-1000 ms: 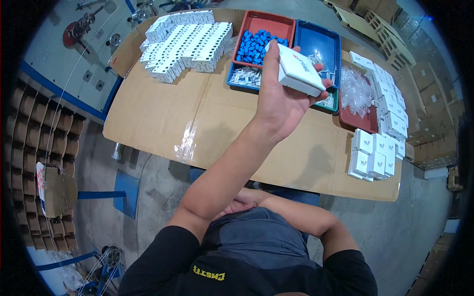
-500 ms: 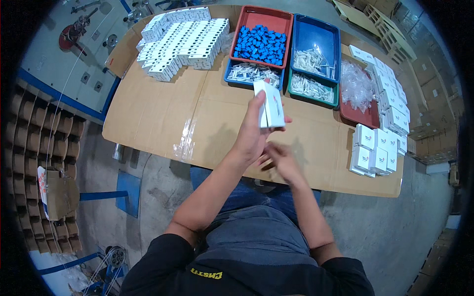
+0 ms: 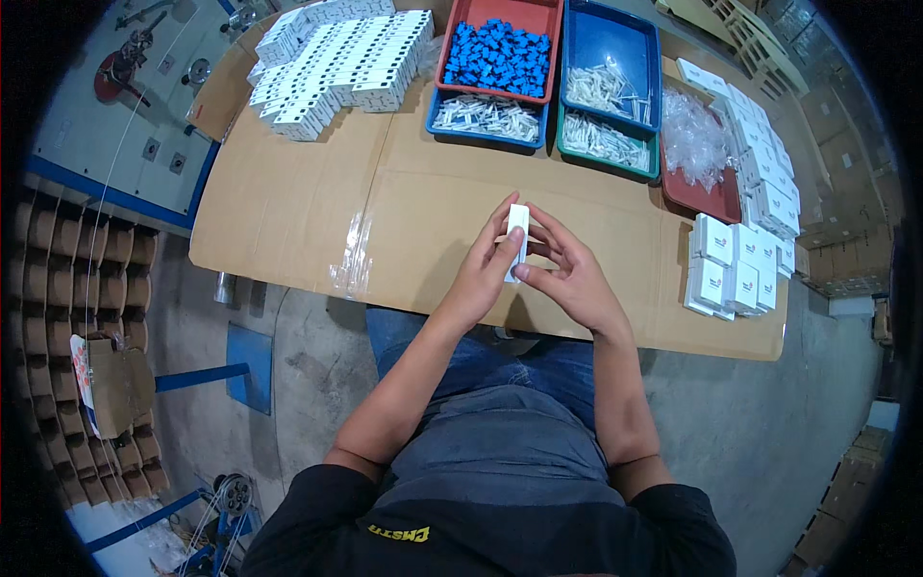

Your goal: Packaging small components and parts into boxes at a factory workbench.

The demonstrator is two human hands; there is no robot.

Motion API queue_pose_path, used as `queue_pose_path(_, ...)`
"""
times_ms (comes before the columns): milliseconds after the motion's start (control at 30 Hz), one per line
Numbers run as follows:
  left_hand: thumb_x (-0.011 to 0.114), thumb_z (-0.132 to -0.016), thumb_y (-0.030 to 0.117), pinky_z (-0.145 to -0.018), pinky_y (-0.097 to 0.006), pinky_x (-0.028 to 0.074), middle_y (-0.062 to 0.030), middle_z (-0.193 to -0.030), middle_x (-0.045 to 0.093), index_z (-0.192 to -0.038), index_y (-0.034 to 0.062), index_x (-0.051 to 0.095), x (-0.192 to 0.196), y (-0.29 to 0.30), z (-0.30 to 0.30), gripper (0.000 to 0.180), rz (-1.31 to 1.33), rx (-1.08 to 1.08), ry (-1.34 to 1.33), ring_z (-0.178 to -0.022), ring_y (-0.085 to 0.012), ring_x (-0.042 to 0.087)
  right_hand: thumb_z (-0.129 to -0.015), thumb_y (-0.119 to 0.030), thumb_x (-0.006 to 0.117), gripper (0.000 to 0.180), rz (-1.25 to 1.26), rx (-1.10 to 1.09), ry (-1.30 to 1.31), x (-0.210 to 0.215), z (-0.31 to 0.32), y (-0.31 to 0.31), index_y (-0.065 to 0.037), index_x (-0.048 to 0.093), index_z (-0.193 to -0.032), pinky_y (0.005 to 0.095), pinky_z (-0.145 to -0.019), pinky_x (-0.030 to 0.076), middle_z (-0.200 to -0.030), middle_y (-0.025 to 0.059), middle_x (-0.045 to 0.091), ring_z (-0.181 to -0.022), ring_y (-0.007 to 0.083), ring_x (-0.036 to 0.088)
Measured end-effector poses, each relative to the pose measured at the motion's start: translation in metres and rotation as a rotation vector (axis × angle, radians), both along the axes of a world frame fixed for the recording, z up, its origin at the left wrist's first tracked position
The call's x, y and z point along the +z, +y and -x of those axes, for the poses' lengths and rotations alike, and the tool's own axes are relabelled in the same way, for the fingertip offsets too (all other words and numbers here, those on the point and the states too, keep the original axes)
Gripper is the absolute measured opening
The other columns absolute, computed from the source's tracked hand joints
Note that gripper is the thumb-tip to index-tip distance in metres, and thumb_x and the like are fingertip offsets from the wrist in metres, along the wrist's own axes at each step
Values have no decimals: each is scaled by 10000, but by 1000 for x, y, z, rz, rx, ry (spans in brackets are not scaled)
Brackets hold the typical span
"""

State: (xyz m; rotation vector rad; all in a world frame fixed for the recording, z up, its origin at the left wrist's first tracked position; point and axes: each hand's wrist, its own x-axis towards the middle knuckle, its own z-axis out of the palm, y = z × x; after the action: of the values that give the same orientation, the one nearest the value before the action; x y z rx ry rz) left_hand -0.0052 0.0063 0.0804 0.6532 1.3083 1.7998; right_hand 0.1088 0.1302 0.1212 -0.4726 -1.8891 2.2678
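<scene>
A small white box point(image 3: 518, 219) is held on its narrow side over the near middle of the cardboard-covered table point(image 3: 288, 221). My left hand point(image 3: 479, 279) closes on it from the left, its thumb lying along the side that faces me. From the other side my right hand point(image 3: 585, 287) grips the same box, with its thumb at the lower corner and its fingers curled behind. The far face of the box is hidden from view.
Blue pieces fill a red tray point(image 3: 444, 85) at the back; blue point(image 3: 433, 130) and green point(image 3: 567, 154) trays hold white sticks. Clear plastic bags point(image 3: 692, 154) lie in another red tray point(image 3: 687, 199). White boxes stand stacked at far left point(image 3: 356, 72) and right point(image 3: 747, 274).
The box has come down toward me and turned so its narrow side shows. My right hand has risen from below my left hand and now grips the box too. The view has shifted slightly.
</scene>
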Motion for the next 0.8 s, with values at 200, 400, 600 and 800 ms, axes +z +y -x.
queue_pose_path(200, 573, -1041, 221, -1002, -330, 459, -110, -1367, 458, -1630, 121, 213, 3, -14, -9, 698, 130, -124, 189, -1195, -198, 513, -866, 43, 706, 783, 117, 62, 46, -7, -11, 8, -41, 347, -1556, 360, -1056, 485, -1457, 138, 473, -1325, 241, 492)
queue_pose_path(400, 591, -1028, 215, -1104, -354, 379, -147, -1347, 405, -1631, 93, 183, -2, -11, -11, 738, 147, -132, 348, -1295, -257, 446, -854, 53, 654, 650, 102, 52, 87, -17, -10, 7, -11, 447, -1467, 367, -1087, 452, -1425, 129, 501, -1313, 233, 509)
queue_pose_path(600, 621, -996, 202, -1110, -366, 377, -151, -1375, 397, -1636, 98, 149, -11, -11, -6, 802, 104, -194, 399, -1323, -267, 438, -922, 22, 577, 571, -46, -48, 63, -14, -13, 5, -5, 445, -1476, 323, -1013, 487, -1310, 127, 587, -1209, 189, 582)
queue_pose_path(800, 764, -865, 151, -1095, -404, 422, -120, -1412, 410, -1601, 94, 235, -15, -11, -10, 908, -3, -180, 231, -1331, -254, 469, -983, 0, 496, 459, -212, -54, 50, -6, -21, 6, 11, 489, -1442, 340, -893, 540, -1205, 158, 675, -1078, 200, 669)
